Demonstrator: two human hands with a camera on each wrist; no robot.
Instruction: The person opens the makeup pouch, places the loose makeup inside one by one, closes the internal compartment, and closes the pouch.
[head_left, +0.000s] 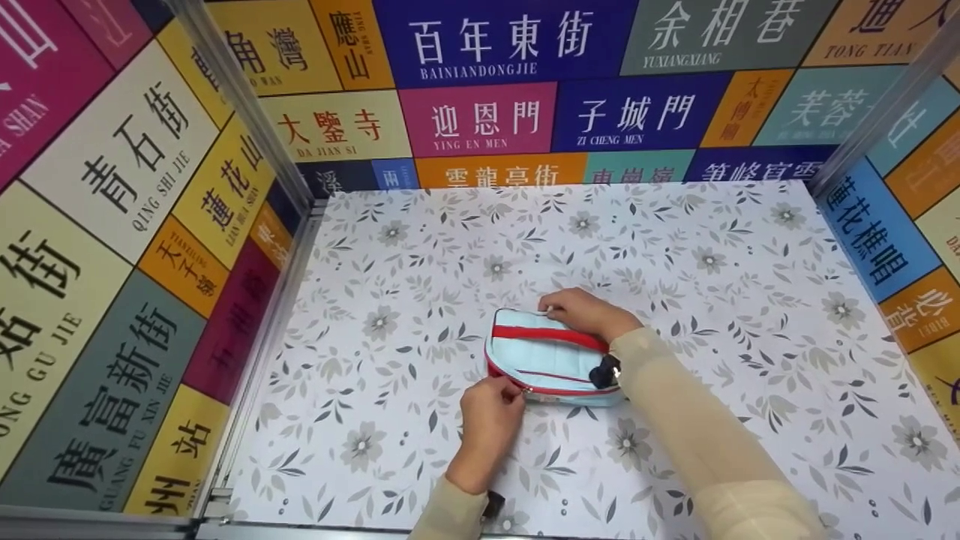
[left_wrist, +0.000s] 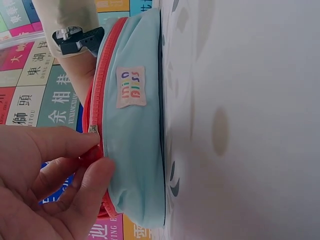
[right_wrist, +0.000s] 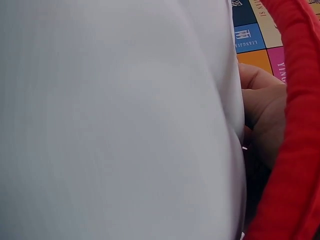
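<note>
A light blue zip pouch (head_left: 536,356) with a red strap handle (head_left: 551,334) lies on the patterned table surface. In the left wrist view its red zipper (left_wrist: 102,75) runs along the edge, above a pale label (left_wrist: 131,87) with coloured letters. My left hand (head_left: 491,412) is at the pouch's near left corner, thumb and finger pinching the red zipper pull (left_wrist: 91,156) below its metal slider (left_wrist: 93,129). At the far edge, my right hand (head_left: 589,311) grips the pouch with curled fingers. The pouch's pale side (right_wrist: 125,120) fills most of the right wrist view.
The white table surface (head_left: 390,382) has grey flowers and leaves. Panels with coloured lettered blocks stand behind it (head_left: 480,112), along the left side (head_left: 150,247) and at the right. Dark wrist devices (head_left: 604,372) sit on both sleeves.
</note>
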